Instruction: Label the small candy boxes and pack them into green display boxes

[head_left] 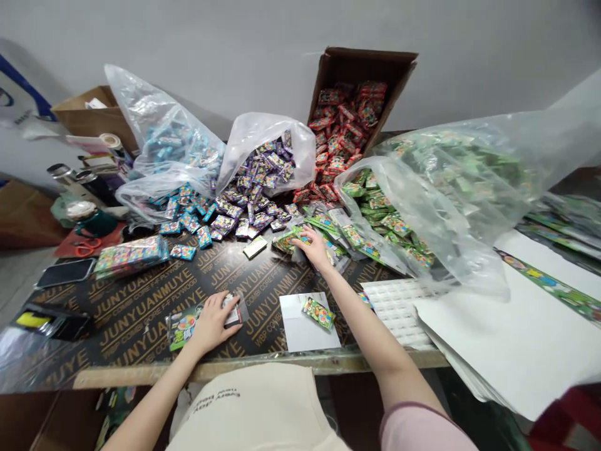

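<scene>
My left hand point(216, 322) lies flat with fingers spread on a green printed plastic pouch point(182, 327) near the table's front edge; its fingers also cover part of a clear-edged piece with a white label. My right hand point(313, 247) reaches forward over flat green packets point(287, 240) at the middle of the table, its fingers apart and touching the pile. Between my arms, a single green packet point(319, 313) rests on a white card point(298, 326). A small white-faced box point(255, 247) lies left of my right hand.
Blue point(190, 220), purple point(256, 181) and green packs point(375, 207) spill from clear bags; red packs point(345, 138) spill from a tipped carton point(369, 66). At left are a phone point(66, 273), scissors point(87, 247) and bottles. White sheets point(516, 326) and a white gridded sheet point(399, 310) lie right.
</scene>
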A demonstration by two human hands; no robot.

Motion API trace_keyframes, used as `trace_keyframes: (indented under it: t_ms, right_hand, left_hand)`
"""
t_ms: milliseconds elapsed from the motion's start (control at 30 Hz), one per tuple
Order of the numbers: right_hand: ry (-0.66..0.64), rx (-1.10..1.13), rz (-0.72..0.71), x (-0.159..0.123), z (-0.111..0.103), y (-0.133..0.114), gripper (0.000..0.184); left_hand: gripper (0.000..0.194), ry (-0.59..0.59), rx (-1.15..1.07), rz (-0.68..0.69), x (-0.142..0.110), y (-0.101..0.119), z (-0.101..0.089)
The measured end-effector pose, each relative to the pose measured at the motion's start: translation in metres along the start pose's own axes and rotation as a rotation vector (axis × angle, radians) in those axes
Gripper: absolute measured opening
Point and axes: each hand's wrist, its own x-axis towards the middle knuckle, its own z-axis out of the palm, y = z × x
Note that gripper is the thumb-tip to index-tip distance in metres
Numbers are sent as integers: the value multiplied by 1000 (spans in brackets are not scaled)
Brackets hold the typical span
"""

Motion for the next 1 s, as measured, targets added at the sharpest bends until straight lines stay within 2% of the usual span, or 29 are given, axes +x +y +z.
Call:
trace_keyframes:
  t_ms: [100,233,300,367,433,500,567,600,667,767,800,867,933,967,1000]
  right_hand:
    - [-38,2,-32,-27,26,-35,33]
    - [-63,23,-147,-92,60,-88,22]
    - [-181,93,-172,-122,72,-108,24]
    - [-336,162,-194,-139,75,-119,31]
    - [-416,156,-263,-144,70,-121,40]
    - [-436,71,-351,-142,61,-116,61]
    - [-493,-26,-433,-142,55,-111,92]
    - [-541,-57,-469,-143,54,-109,102]
    - [-622,-78,-523,-149,57,-107,104]
    - [-625,-28,-525,-157,62,-108,91]
    - [-605,-11,-508,-158,63,-108,89]
    - [-570,1,-464,-156,60,-108,88]
    - [-597,0,-440,-152,54,-109,90]
    - [-659,10,-452,-150,50,-110,89]
    - [-758,28,-485,-147,47,-111,89]
  left_hand:
    - [74,45,-79,-67,6,9,-4]
    - [95,245,-410,-156,27,39,-14]
    - [96,327,-637,-180,38,52,-20]
    - [87,372,-950,-274,43,57,-29]
    - [73,289,-1363,-417,42,55,-38]
    - [65,95,-1769,-506,36,50,-47]
    - [57,-75,-2033,-526,29,48,-52]
    - [51,-116,-2103,-532,27,48,-52]
    - [40,-162,-2157,-564,23,51,-51]
    - [35,-217,-2153,-578,20,52,-47]
    - [37,-200,-2132,-574,19,50,-47]
    - [45,-92,-2050,-586,16,43,-49]
    - [55,11,-1937,-614,13,32,-55]
    - [60,1,-1875,-618,12,27,-59]
    - [64,-66,-1812,-602,11,23,-62]
